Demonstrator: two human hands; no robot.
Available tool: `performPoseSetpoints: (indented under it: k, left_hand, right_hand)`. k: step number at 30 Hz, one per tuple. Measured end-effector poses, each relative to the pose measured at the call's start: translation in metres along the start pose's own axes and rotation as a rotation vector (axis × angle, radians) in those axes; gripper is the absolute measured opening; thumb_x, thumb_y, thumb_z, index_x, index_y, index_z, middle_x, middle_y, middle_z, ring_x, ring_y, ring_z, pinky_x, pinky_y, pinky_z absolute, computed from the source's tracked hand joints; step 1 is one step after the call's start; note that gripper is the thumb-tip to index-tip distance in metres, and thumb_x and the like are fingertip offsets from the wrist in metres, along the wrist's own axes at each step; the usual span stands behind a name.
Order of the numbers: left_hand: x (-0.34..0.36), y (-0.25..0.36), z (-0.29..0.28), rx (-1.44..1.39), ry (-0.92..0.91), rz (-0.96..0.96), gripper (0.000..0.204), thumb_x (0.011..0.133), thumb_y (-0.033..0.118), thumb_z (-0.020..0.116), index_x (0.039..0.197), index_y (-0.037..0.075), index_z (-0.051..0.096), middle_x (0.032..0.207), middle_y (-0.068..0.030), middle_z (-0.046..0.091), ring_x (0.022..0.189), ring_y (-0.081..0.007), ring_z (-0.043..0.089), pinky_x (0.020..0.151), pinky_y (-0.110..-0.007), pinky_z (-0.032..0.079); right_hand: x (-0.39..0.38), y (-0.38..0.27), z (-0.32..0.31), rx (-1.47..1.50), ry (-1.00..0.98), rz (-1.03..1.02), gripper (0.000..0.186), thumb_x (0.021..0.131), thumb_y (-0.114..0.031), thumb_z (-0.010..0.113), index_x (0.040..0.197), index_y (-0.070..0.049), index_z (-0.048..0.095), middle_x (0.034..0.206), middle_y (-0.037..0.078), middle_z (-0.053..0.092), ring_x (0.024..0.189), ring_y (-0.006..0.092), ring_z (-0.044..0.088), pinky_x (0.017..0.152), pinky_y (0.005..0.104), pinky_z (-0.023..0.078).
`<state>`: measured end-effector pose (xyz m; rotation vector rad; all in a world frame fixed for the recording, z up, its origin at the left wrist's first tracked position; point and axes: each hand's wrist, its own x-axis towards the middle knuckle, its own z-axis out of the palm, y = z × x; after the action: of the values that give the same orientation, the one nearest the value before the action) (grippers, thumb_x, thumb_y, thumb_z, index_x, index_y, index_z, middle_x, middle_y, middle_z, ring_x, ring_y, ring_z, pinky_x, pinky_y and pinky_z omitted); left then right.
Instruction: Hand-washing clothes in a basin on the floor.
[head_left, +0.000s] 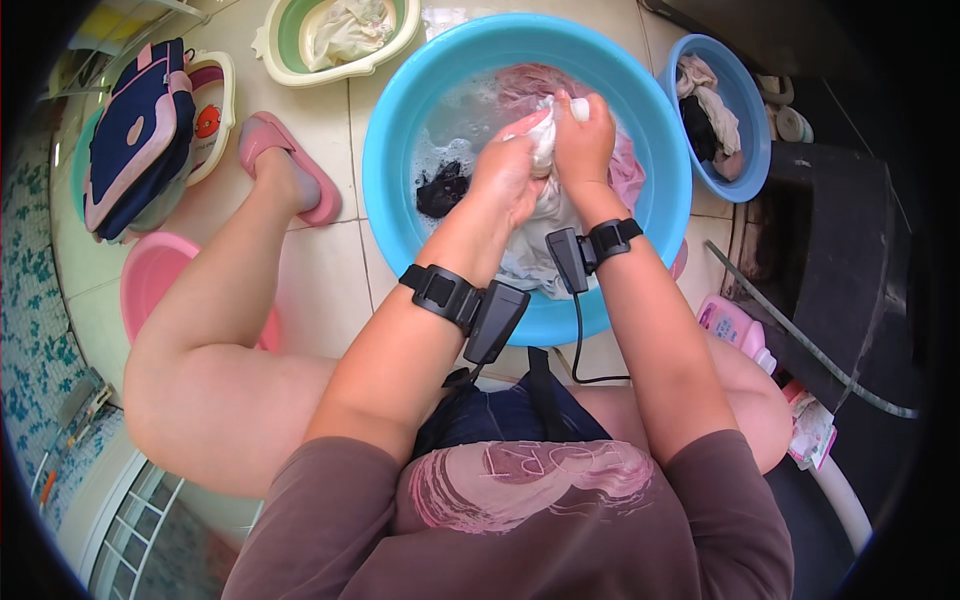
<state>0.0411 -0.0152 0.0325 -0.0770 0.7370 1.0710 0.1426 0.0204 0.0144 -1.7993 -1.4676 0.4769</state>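
A large blue basin (400,80) of soapy water stands in front of me. My left hand (506,172) is closed round a bunched white garment (544,228), and my right hand (586,142) grips the same garment just to the right. The cloth is squeezed between the two fists, and its lower part trails toward the near side of the basin. Beyond and right of my hands lies pink cloth (626,172) in the water. Left of my left wrist floats a small black cloth (441,190) among suds. Most fingertips are hidden by the cloth and hands.
A smaller blue basin (757,150) with laundry stands at the right, and a green-and-white basin (372,66) with cloth at the back. A navy-and-pink backpack (145,135) and a pink basin (140,275) are at the left. A pink bottle (730,325) and a hose (790,320) lie right.
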Motion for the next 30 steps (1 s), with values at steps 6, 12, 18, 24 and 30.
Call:
performPoseSetpoints:
  k: [6,12,18,24,30]
  left_hand:
    - [-0.020,0.028,-0.004,0.058,0.056,0.054,0.045,0.092,0.001,0.035,0.137,0.004,0.043,0.120,-0.0142,0.058,0.103,-0.0248,0.061,0.090,-0.040,0.052]
    - [-0.020,-0.003,0.004,0.092,0.020,-0.001,0.045,0.092,0.001,0.037,0.137,0.004,0.042,0.124,-0.0140,0.056,0.106,-0.0239,0.060,0.090,-0.041,0.050]
    - [-0.017,0.016,-0.016,0.062,0.054,0.057,0.045,0.089,-0.002,0.039,0.133,0.000,0.045,0.112,-0.0163,0.061,0.095,-0.0240,0.064,0.080,-0.037,0.055]
    - [-0.015,0.000,-0.011,0.029,0.006,0.031,0.044,0.089,-0.001,0.038,0.131,0.001,0.049,0.110,-0.0152,0.062,0.091,-0.0237,0.064,0.079,-0.037,0.055]
    - [-0.023,0.003,-0.005,0.072,0.071,0.037,0.040,0.090,-0.001,0.036,0.129,-0.004,0.048,0.111,-0.0170,0.062,0.095,-0.0258,0.065,0.082,-0.037,0.054]
  right_hand:
    - [-0.052,-0.048,-0.020,0.238,-0.303,-0.514,0.019,0.077,-0.016,0.062,0.070,-0.001,0.053,0.072,0.018,0.057,0.073,0.0385,0.049,0.070,0.0455,0.041]
    - [0.002,-0.002,-0.015,0.152,-0.111,0.018,0.020,0.078,-0.017,0.059,0.073,0.001,0.052,0.073,0.021,0.055,0.072,0.0379,0.050,0.069,0.0473,0.040]
    - [-0.049,-0.042,-0.011,0.278,-0.205,-0.362,0.020,0.078,-0.017,0.059,0.073,0.001,0.052,0.073,0.021,0.054,0.075,0.0394,0.052,0.070,0.0462,0.042]
    - [-0.012,-0.012,-0.016,0.161,-0.161,-0.062,0.021,0.077,-0.016,0.059,0.071,0.001,0.050,0.070,0.023,0.052,0.066,0.0400,0.050,0.064,0.0454,0.042]
    - [-0.029,-0.033,-0.017,0.260,-0.249,-0.259,0.019,0.075,-0.016,0.059,0.071,0.000,0.052,0.073,0.021,0.054,0.071,0.0394,0.051,0.067,0.0466,0.042]
